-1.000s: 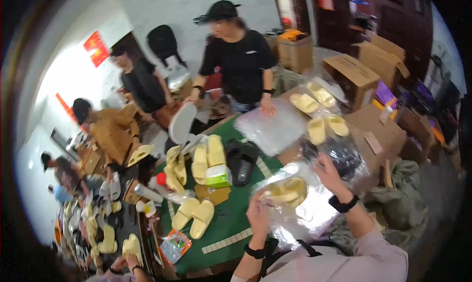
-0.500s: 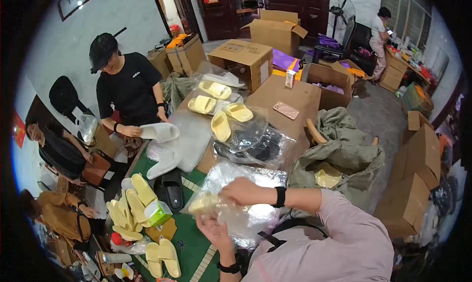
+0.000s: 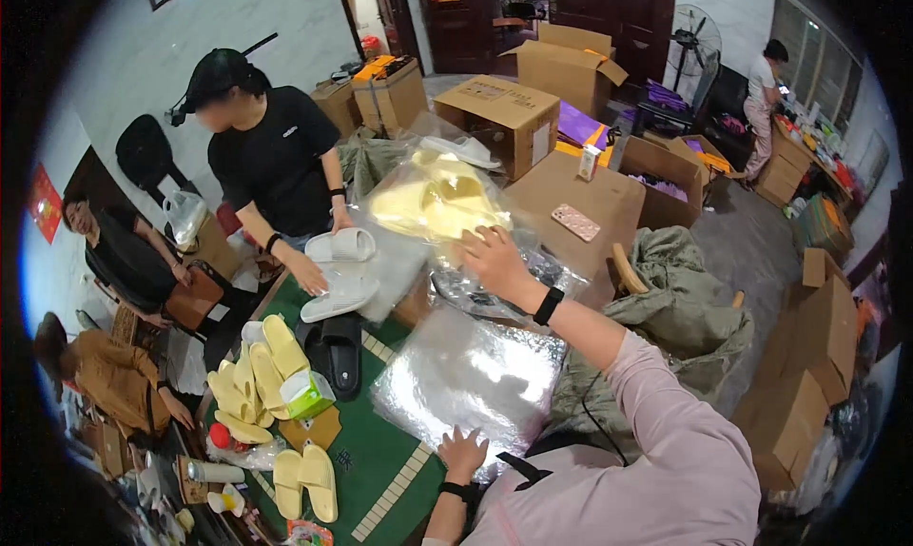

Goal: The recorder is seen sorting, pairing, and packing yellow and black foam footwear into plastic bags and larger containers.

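Observation:
My right hand [image 3: 495, 263] reaches out over the table with its fingers apart, at the near edge of a clear plastic bag [image 3: 475, 156]. Inside the bag is a pair of pale yellow slippers [image 3: 442, 196], above a pile of bagged slippers. My left hand [image 3: 463, 454] rests with spread fingers on the near edge of a stack of shiny clear plastic bags [image 3: 475, 370]. Left of the stack lie black slippers [image 3: 333, 356]. Across the table, a co-worker's hands [image 3: 309, 272] are at a pair of white slippers [image 3: 340, 261].
Loose yellow slippers [image 3: 266, 365] and another yellow pair [image 3: 306, 482] lie on the table's left side. A phone [image 3: 575, 224] rests on cardboard at the far right. A green woven sack [image 3: 666, 308] stands right of the table, with cardboard boxes [image 3: 808, 356] beyond.
My right hand has moved away from me with the bagged yellow slippers, onto the pile. My left hand has drawn back to the plastic bags. The co-worker has lowered the white slipper beside its mate.

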A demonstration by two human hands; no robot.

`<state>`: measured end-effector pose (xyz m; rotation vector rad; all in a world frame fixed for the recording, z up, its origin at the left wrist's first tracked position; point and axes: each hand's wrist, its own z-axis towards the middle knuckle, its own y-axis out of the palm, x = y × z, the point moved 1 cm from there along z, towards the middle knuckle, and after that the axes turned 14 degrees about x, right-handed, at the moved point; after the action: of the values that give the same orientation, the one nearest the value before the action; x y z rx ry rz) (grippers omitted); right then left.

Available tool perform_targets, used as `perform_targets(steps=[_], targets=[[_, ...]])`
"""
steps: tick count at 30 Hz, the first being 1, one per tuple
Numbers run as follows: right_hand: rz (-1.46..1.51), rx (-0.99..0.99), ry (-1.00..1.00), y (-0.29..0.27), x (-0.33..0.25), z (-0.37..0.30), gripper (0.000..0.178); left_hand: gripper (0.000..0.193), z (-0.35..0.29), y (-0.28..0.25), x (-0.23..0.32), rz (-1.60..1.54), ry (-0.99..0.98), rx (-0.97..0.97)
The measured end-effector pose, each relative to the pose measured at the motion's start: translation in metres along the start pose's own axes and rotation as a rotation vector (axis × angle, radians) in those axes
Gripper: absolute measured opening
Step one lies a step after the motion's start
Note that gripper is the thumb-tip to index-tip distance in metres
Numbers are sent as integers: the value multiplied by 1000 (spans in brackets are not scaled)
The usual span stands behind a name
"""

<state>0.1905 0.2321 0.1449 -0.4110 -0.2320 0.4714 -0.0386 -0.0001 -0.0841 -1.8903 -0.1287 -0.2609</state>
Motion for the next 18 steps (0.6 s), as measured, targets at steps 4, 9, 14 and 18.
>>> perform_targets(steps=[4,9,14,18], targets=[[-136,-457,214,42,16,-88,36,50,1,11,-3,-71,-50,-20],[-187,-558,326,51,12,-116,37,48,-4,16,-14,-117,-9,23],[-221,-552,269,38,3,-98,38,46,-6,26,-18,-170,13,153],[-198,-384,162,-15,-50,-48,45,46,-11,47,-26,-142,20,236]])
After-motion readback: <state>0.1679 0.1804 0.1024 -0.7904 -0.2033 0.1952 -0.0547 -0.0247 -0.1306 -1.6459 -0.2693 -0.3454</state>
